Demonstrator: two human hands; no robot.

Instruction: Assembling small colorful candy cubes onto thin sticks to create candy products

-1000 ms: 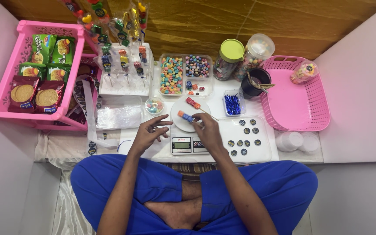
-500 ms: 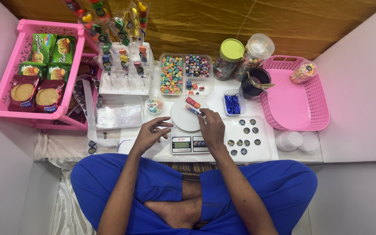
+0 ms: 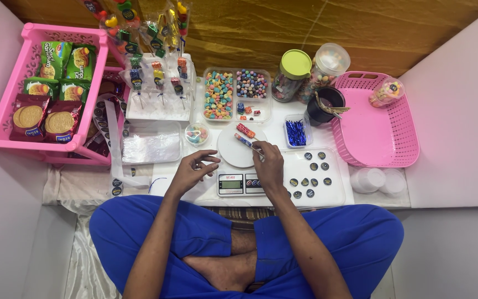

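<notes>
A: Head view: right hand [image 3: 268, 164] pinches a candy stick [image 3: 248, 143] over the white scale plate [image 3: 233, 153]; fingertips partly hidden.

B: Left hand [image 3: 190, 172] curled loosely, empty, just left. White table [image 3: 372, 196], wooden wall beyond.

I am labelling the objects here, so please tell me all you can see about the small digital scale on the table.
The scale is small, white and looks plastic. Its round white pan lies flat at the back; a front panel has a small display on the left and buttons on the right. It stands on the white table, directly before the person. The right hand rests over its right edge, holding a thin candy-filled packet over the pan; the left hand hovers just left.
</notes>
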